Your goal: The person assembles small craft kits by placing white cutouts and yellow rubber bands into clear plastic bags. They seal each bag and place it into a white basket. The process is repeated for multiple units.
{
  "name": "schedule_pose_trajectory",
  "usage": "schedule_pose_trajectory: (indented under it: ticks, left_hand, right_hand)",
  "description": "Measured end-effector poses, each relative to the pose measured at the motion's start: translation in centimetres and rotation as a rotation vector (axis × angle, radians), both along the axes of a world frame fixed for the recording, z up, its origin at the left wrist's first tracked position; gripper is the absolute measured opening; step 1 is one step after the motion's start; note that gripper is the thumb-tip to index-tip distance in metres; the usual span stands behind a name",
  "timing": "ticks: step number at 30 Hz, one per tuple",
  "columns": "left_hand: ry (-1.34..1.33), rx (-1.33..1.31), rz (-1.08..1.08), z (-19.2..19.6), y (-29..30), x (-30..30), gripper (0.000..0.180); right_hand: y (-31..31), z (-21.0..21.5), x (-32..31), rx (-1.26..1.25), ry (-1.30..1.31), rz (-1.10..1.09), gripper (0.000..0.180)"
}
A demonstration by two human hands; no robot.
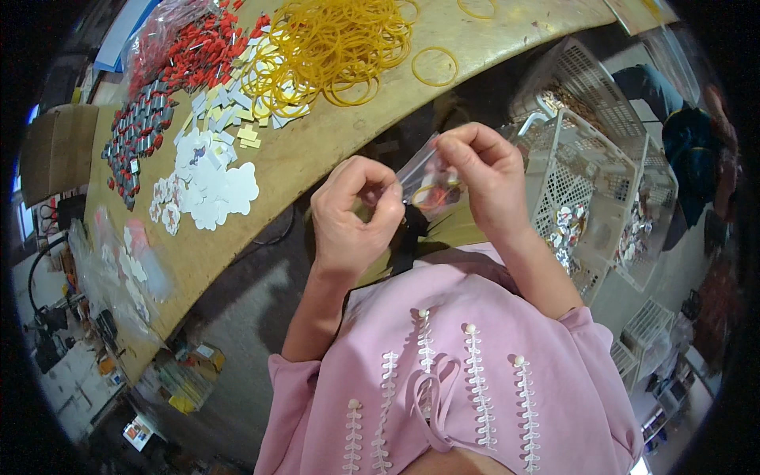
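My left hand (354,210) and my right hand (489,180) are raised over my lap, beyond the table's near edge. Between them hangs a small clear plastic zip bag (430,178). Each hand pinches one end of its top edge between thumb and fingers, so the strip is stretched slantwise. Through the film show a yellow rubber band and some red bits, too blurred to make out fully. My left fingers partly cover the bag's left side. Whether its seal is closed, I cannot tell.
On the table (277,174) lie yellow rubber bands (340,47), red parts (202,51), grey cylinders with red ends (142,119), yellow and white pieces (245,131) and white cloud-shaped cutouts (226,190). Plastic bags (119,269) lie at left. Plastic crates (566,170) with small pieces stand at right.
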State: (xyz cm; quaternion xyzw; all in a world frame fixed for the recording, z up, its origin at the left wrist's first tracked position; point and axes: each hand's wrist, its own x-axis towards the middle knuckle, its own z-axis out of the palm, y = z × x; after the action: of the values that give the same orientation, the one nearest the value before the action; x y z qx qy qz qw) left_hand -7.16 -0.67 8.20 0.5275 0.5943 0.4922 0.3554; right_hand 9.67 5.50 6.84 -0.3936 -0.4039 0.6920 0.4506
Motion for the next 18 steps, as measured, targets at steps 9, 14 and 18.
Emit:
schedule_pose_trajectory:
  ticks: [9, 14, 18]
  left_hand:
    - [-0.656, -0.446, -0.128, -3.3, -1.2, 2.1, 0.026]
    - [-0.586, -0.486, -0.190, -3.5, -1.0, 3.3, 0.016]
    - [-0.525, -0.506, -0.127, -3.2, -1.1, 3.4, 0.012]
  right_hand:
    - [1.1, -1.9, 1.6, -0.495, 0.325, 0.011, 0.013]
    - [0.9, -1.8, 1.5, -0.550, 0.375, -0.039, 0.015]
    - [0.7, -2.6, 2.1, -0.517, 0.337, 0.021, 0.015]
